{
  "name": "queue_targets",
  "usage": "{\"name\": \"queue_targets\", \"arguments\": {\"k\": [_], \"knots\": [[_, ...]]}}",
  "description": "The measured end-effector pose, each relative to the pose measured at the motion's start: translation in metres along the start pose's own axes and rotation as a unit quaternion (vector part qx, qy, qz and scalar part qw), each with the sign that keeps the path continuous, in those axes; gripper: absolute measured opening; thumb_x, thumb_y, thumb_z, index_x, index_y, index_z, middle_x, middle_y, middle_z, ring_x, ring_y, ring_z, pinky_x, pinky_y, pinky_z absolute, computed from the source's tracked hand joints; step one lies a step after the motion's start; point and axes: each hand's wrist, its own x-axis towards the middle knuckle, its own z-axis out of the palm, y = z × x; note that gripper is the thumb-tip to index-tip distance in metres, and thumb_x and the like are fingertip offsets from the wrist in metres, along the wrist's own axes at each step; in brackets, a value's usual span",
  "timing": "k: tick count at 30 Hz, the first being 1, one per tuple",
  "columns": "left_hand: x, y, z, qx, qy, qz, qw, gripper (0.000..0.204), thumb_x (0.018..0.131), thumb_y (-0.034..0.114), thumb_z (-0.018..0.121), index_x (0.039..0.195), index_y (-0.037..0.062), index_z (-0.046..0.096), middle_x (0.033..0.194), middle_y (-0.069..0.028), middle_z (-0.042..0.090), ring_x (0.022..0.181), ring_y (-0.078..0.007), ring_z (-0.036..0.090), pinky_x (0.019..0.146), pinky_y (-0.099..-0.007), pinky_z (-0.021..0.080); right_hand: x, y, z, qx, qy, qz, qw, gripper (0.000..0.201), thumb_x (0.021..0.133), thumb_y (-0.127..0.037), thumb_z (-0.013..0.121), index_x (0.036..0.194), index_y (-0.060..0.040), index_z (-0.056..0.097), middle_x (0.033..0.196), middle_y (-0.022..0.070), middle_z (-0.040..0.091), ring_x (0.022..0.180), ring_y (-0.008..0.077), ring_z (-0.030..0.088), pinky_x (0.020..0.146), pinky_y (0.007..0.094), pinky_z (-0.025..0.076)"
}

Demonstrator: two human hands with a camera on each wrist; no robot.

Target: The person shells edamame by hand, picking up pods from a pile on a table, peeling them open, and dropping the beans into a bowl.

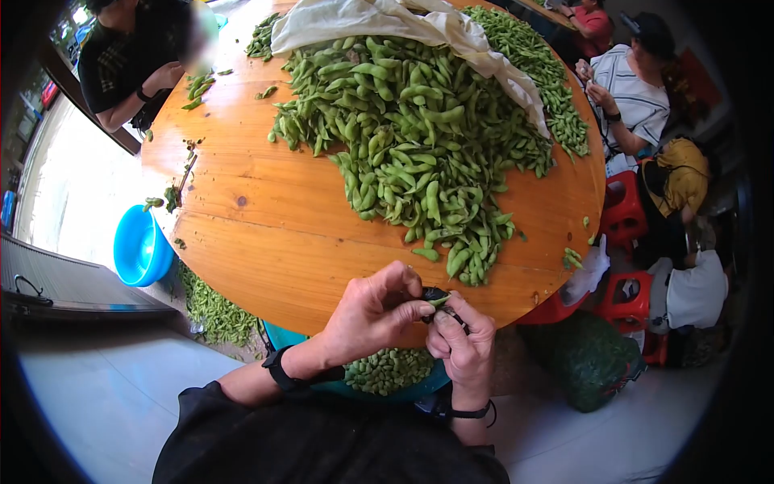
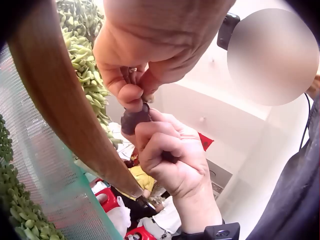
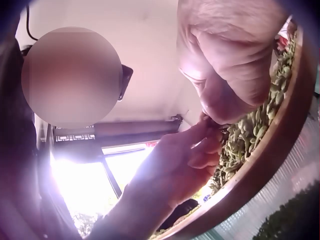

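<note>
Close over the table's near edge, my two hands meet at one green edamame pod [image 1: 439,301]. My left hand [image 1: 363,315] pinches at it between thumb and fingertips, coming from the left. My right hand [image 1: 468,343] has its fingers curled and grips it from the other side. A small dark piece [image 2: 135,119] shows at the right hand's fingertips in the left wrist view; I cannot tell what it is. In the right wrist view the fingers hide most of the pod. A big heap of edamame pods [image 1: 419,137] covers the table beyond the hands.
Below the round wooden table [image 1: 266,242] stands a teal basin [image 1: 278,335] with shelled beans [image 1: 391,371]. A blue bowl [image 1: 143,250] is at the left, near pods on the floor [image 1: 214,310]. White cloth [image 1: 363,24] lies over the heap. Other people sit around, with red stools [image 1: 625,210] at right.
</note>
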Motion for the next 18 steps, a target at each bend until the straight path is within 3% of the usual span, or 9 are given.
{"name": "queue_targets", "arguments": {"k": [1,2,3,6,8,10,12,14,18], "knots": [[0.001,0.003,-0.002,0.000,-0.001,0.000,1.000,0.018,0.089,0.002,0.070,0.096,0.0034,0.053,0.080,-0.0062,0.066,0.059,-0.0122,0.063,0.050,-0.0231,0.048,0.000,-0.001,0.001,-0.014,0.005,-0.021,1.000,0.014,0.096,-0.001,0.052,0.106,0.0068,0.059,0.071,-0.0003,0.048,0.053,0.0035,0.039,0.045,0.0204,0.030],[0.003,0.010,-0.007,-0.157,-0.007,-0.127,0.979,0.018,0.090,0.004,0.069,0.096,0.0039,0.052,0.077,-0.0069,0.065,0.055,-0.0128,0.060,0.046,-0.0228,0.044,0.001,0.000,0.000,-0.014,0.005,-0.022,1.000,0.014,0.096,-0.001,0.052,0.106,0.0068,0.059,0.071,-0.0003,0.048,0.053,0.0035,0.039,0.045,0.0204,0.030],[0.004,0.014,-0.010,-0.307,-0.014,-0.248,0.919,0.017,0.091,0.005,0.067,0.097,0.0044,0.051,0.074,-0.0077,0.064,0.051,-0.0134,0.058,0.042,-0.0226,0.041,0.003,0.002,-0.002,0.009,-0.009,-0.019,1.000,0.014,0.095,0.000,0.053,0.106,0.0065,0.059,0.072,-0.0002,0.048,0.053,0.0035,0.040,0.045,0.0205,0.031],[0.002,0.005,-0.013,-0.392,-0.028,-0.244,0.886,0.016,0.093,0.008,0.065,0.095,0.0044,0.050,0.070,-0.0079,0.063,0.045,-0.0135,0.054,0.037,-0.0227,0.035,0.010,0.010,-0.004,0.029,-0.021,-0.019,0.999,0.014,0.095,0.000,0.054,0.106,0.0058,0.060,0.075,0.0000,0.049,0.054,0.0037,0.042,0.046,0.0208,0.032],[-0.001,0.007,-0.014,-0.380,-0.039,-0.237,0.893,0.015,0.096,0.010,0.062,0.100,0.0050,0.049,0.071,-0.0059,0.061,0.051,-0.0115,0.055,0.043,-0.0221,0.039,0.013,0.014,0.002,0.028,-0.026,-0.018,0.999,0.014,0.095,0.000,0.054,0.107,0.0055,0.060,0.077,0.0001,0.050,0.055,0.0040,0.044,0.046,0.0210,0.033],[-0.008,0.012,-0.003,-0.161,0.042,-0.157,0.973,0.017,0.098,0.013,0.060,0.105,0.0055,0.046,0.077,-0.0047,0.059,0.063,-0.0092,0.056,0.051,-0.0214,0.043,0.010,0.014,0.009,-0.076,0.019,-0.036,0.996,0.014,0.095,0.000,0.054,0.107,0.0051,0.060,0.080,0.0000,0.051,0.056,0.0042,0.045,0.046,0.0204,0.035],[-0.010,0.014,-0.003,-0.174,0.029,-0.137,0.975,0.020,0.099,0.013,0.059,0.111,0.0053,0.044,0.085,-0.0038,0.057,0.073,-0.0067,0.055,0.062,-0.0212,0.046,0.012,0.016,0.008,-0.108,0.039,-0.030,0.993,0.013,0.093,0.001,0.055,0.104,0.0063,0.061,0.081,0.0031,0.054,0.058,0.0088,0.050,0.050,0.0240,0.040],[-0.014,0.012,-0.004,-0.110,0.012,-0.118,0.987,0.025,0.097,0.009,0.061,0.115,0.0050,0.044,0.090,-0.0031,0.058,0.077,-0.0059,0.055,0.066,-0.0212,0.047,0.015,0.019,0.007,-0.407,0.032,-0.212,0.888,0.013,0.089,0.003,0.057,0.101,0.0071,0.062,0.081,0.0071,0.056,0.063,0.0142,0.054,0.056,0.0277,0.044],[-0.018,0.001,-0.008,0.061,0.040,-0.041,0.997,0.022,0.094,0.006,0.065,0.111,0.0026,0.051,0.092,-0.0019,0.060,0.078,-0.0057,0.055,0.068,-0.0215,0.046,0.006,0.015,0.019,-0.371,0.059,-0.172,0.911,0.017,0.086,0.004,0.060,0.102,0.0073,0.063,0.081,0.0088,0.056,0.065,0.0158,0.055,0.058,0.0281,0.044]]}}
